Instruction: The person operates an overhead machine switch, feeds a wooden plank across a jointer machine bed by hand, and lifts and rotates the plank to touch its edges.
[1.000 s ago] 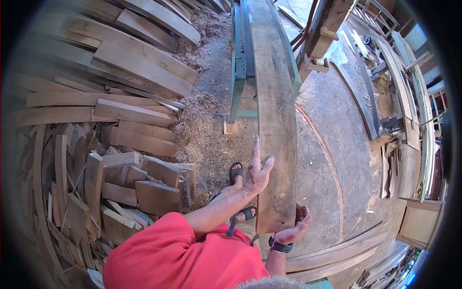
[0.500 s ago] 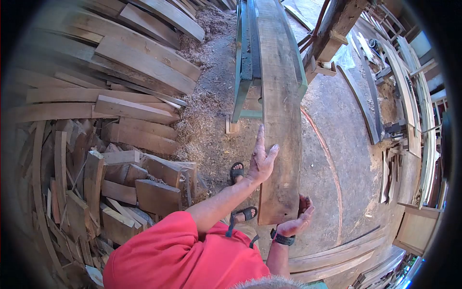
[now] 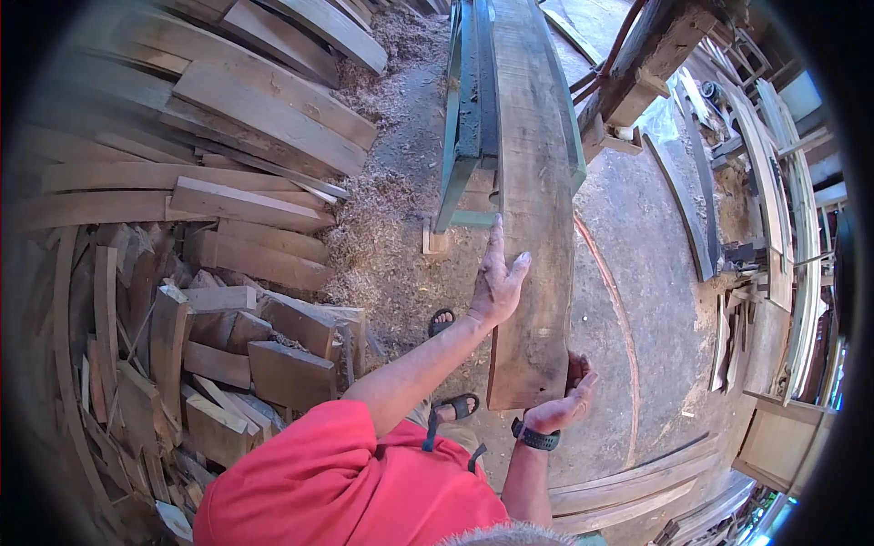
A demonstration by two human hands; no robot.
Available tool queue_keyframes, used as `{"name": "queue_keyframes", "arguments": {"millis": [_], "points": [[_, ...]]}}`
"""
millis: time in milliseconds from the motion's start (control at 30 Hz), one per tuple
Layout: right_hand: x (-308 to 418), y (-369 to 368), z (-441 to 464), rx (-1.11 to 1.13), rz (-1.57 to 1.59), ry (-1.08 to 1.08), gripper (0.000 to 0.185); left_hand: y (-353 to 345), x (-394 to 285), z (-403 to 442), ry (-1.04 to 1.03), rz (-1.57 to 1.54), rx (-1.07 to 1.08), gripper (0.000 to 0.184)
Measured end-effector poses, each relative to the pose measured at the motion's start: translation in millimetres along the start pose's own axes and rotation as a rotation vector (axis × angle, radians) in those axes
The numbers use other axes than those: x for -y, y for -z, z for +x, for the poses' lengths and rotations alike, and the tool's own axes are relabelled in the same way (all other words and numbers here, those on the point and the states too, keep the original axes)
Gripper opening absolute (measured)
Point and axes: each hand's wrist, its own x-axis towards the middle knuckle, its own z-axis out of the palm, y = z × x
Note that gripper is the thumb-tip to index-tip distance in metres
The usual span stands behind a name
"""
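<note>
A long, wide wooden plank (image 3: 535, 182) runs away from me, its far part lying on a green metal machine table (image 3: 462, 150) and its near end jutting out towards me. My left hand (image 3: 497, 284) is on the plank's left edge, index finger stretched forward along the side and thumb over the top face. Its other fingers are partly hidden. At the near right corner, my right hand (image 3: 566, 400), with a dark watch (image 3: 537, 437) on the wrist, curls its fingers against the plank's edge; the fingertips are partly hidden.
Stacked boards (image 3: 269, 118) and short offcuts (image 3: 291, 373) crowd the left side. Wood shavings (image 3: 364, 218) cover the floor beside them. A thick wooden post (image 3: 637, 82) stands right of the machine. More boards (image 3: 628, 482) lie at the lower right, and long strips (image 3: 774, 200) line the right.
The plank has slid forward, away from me, over the machine table. Both my hands have moved forward with it, keeping their places on its edges.
</note>
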Motion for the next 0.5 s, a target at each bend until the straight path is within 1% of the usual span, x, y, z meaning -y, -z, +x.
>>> {"name": "queue_keyframes", "arguments": {"millis": [200, 267, 300, 367, 433, 500], "points": [[-0.8, -17.6, 10.3, -0.033, 0.023, 0.001, 0.058, -2.1, 7.9, 18.4, -0.010, -0.105, 0.007, 0.084], [-2.3, -20.3, 12.9, -0.030, 0.031, -0.017, 0.057, 1.6, 7.7, 14.0, 0.038, -0.127, 0.037, 0.083], [-1.2, -23.7, 14.6, -0.033, 0.032, -0.018, 0.057, 4.5, -0.5, 6.4, 0.038, -0.125, 0.040, 0.083], [1.7, -30.2, 15.4, -0.057, -0.020, 0.003, 0.057, 15.0, -27.7, -27.8, 0.007, -0.029, 0.081, 0.083], [-2.5, -32.9, 19.5, -0.050, -0.029, 0.018, 0.057, 22.9, -35.7, -66.7, -0.088, -0.089, 0.127, 0.085], [-4.6, -35.4, 22.4, -0.038, -0.038, 0.035, 0.057, 26.8, -36.1, -112.4, -0.031, -0.071, 0.162, 0.086]]}}
